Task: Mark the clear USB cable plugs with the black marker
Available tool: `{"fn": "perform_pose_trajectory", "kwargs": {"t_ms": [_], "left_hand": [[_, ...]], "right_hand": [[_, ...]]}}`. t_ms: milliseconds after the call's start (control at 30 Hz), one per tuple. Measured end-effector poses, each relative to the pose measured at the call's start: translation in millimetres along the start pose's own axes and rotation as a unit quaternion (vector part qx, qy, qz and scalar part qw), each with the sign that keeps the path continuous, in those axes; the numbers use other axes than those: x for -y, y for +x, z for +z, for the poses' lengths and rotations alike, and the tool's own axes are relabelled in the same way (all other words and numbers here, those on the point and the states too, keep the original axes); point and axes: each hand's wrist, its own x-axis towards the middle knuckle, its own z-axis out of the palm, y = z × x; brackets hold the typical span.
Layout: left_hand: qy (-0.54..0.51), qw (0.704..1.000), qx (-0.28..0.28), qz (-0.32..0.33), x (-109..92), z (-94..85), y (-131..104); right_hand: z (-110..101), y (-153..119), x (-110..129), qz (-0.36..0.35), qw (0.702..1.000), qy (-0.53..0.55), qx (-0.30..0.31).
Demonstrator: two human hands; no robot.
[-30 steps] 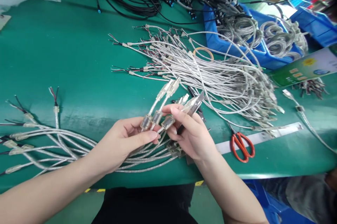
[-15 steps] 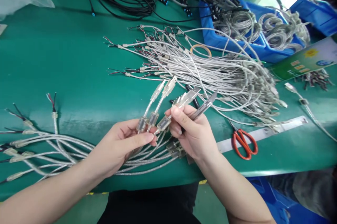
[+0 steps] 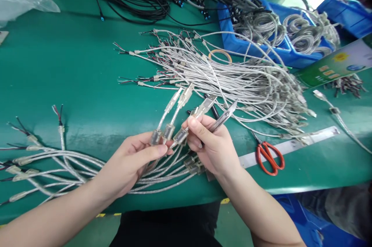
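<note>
The main hazard is probably coming from the pointed metal tool (image 3: 223, 119), whose bare tip is sticking out past the right hand (image 3: 210, 138), to the left of and farther back than the red-handled scissors (image 3: 269, 156). If that hand were twisting carelessly, the tip could be nicking a cable jacket or the left hand (image 3: 132, 163). The held cables (image 3: 175, 116) are fanning out at differing angles, so a loosening thumb could be letting one slip; the lower cable bundle (image 3: 78, 154), spreading far left of the scissors, could be snagging and tugging them.

The left grip is pressing thumb against fingers around the held cables, just below their cylindrical blocks (image 3: 168, 132), well left of the scissors. The right grip, on that same side but nearer the scissors, is pinching a clear connector (image 3: 205, 106) between thumb and forefinger while the tool is running through the hand; how firmly the curled fingers are clasping it, I cannot tell. Behind the scissors, a large cable pile (image 3: 232, 76) is lying on the tabletop (image 3: 72, 69).
</note>
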Motion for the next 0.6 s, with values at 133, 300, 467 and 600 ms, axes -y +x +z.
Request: {"fn": "perform_pose_trajectory", "kwargs": {"t_ms": [133, 300, 467, 600], "left_hand": [[0.042, 0.998, -0.038, 0.013, 3.9, -2.7, -0.3], [0.092, 0.992, -0.058, 0.062, 8.6, -6.8, -0.1], [0.025, 0.996, -0.050, 0.065, 5.6, -7.2, 1.6], [0.002, 0.997, -0.057, 0.059, -0.3, -5.6, 2.2]], "right_hand": [[-9.4, -2.9, 4.3, -0.044, 0.994, -0.097, 0.006], [-21.7, -7.6, 27.9, -0.100, 0.936, -0.336, -0.007], [-29.4, -11.3, 47.2, -0.073, 0.891, -0.447, 0.018], [-33.9, -13.0, 40.6, -0.223, 0.885, -0.408, -0.023]]}}
